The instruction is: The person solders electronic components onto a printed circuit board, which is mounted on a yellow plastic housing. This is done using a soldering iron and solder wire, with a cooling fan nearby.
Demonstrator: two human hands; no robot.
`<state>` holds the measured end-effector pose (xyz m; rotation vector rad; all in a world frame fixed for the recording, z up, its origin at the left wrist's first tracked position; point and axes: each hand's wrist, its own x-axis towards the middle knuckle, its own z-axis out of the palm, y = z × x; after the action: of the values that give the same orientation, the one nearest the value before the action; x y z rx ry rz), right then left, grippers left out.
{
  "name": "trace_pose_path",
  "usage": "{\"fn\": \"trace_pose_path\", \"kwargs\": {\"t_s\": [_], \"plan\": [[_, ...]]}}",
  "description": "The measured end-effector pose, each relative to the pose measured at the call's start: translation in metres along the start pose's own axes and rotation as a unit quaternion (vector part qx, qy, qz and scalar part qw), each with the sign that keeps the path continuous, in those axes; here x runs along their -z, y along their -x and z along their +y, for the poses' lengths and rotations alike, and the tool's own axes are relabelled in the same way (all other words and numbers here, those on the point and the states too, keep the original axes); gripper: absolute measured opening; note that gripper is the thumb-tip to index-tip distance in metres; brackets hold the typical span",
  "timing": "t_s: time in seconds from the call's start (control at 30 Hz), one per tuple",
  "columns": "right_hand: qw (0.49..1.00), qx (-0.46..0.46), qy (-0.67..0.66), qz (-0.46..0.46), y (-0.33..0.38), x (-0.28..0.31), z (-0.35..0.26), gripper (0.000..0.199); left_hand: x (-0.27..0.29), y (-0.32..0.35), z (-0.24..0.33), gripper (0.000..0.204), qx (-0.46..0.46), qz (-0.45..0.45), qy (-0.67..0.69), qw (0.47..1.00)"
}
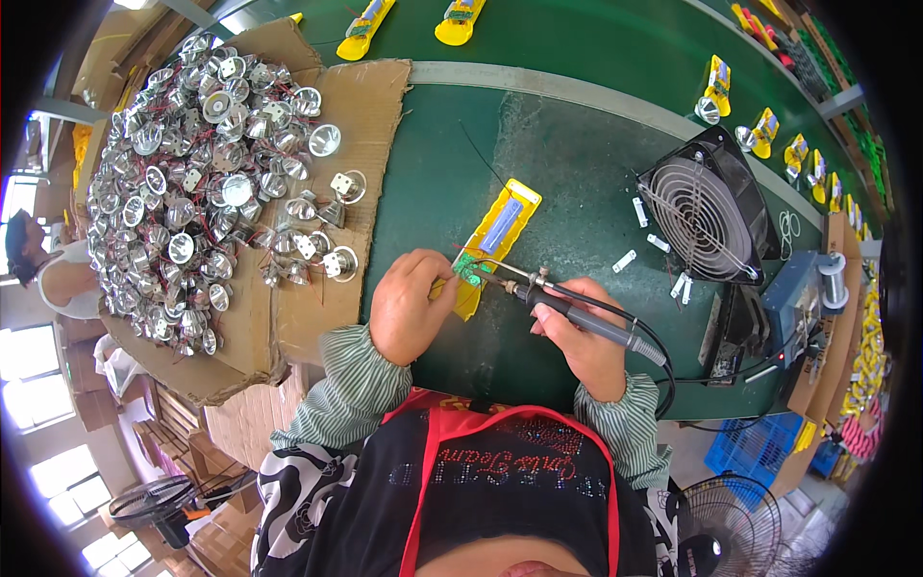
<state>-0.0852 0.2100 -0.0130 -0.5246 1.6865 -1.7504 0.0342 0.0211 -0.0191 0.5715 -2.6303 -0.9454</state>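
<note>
From the head camera, the left hand rested on the green worktop, its fingers curled and pressed onto the near end of one yellow torch housing, beside the small green circuit board seated in it. The housing lay slantwise in front of the person, its far end pointing away and carrying a pale blue-grey cell. The right hand was wrapped around one soldering iron; its fingers were closed tight on the dark handle, and the metal tip reached left to the circuit board. A black cable ran from the iron's handle to the right and looped back along the worktop edge.

To the left, a sheet of cardboard bore a heap of silver reflector cups with thin red wires, too many to count. To the right stood one black box fan, its round grille tilted toward the work, with about five small white parts scattered just beside it. Next to the fan was one blue box with a spool of solder wire on top.

On the far belt lay two more yellow housings at the top edge, and at least four yellow pieces with reflectors ran in a row along the right. One floor fan stood at the lower left, another at the lower right. A second person sat at the left rim.
</note>
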Motion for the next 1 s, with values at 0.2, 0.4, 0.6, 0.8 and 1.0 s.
{"fn": "trace_pose_path", "kwargs": {"t_s": [0.2, 0.4, 0.6, 0.8, 1.0], "plan": [[0.999, -0.006, -0.035, 0.034, 0.003, 0.006, -0.013, 0.016, 0.000, -0.002, -0.001, 0.010, -0.004, 0.004, 0.002, 1.000], [0.998, 0.004, -0.016, 0.063, 0.009, 0.018, -0.018, 0.015, 0.003, -0.003, -0.001, 0.013, -0.024, 0.006, -0.009, 1.000], [0.996, 0.033, -0.016, 0.080, 0.016, 0.032, -0.009, 0.014, 0.008, 0.012, 0.015, 0.036, -0.093, -0.053, -0.147, 0.983], [0.991, 0.053, -0.013, 0.122, 0.022, 0.047, -0.014, 0.013, -0.007, -0.048, 0.031, 0.040, -0.072, -0.068, -0.036, 0.994], [0.985, 0.025, -0.016, 0.169, 0.020, 0.063, -0.011, 0.014, -0.069, -0.194, 0.056, 0.046, -0.074, -0.116, -0.023, 0.990]]}}
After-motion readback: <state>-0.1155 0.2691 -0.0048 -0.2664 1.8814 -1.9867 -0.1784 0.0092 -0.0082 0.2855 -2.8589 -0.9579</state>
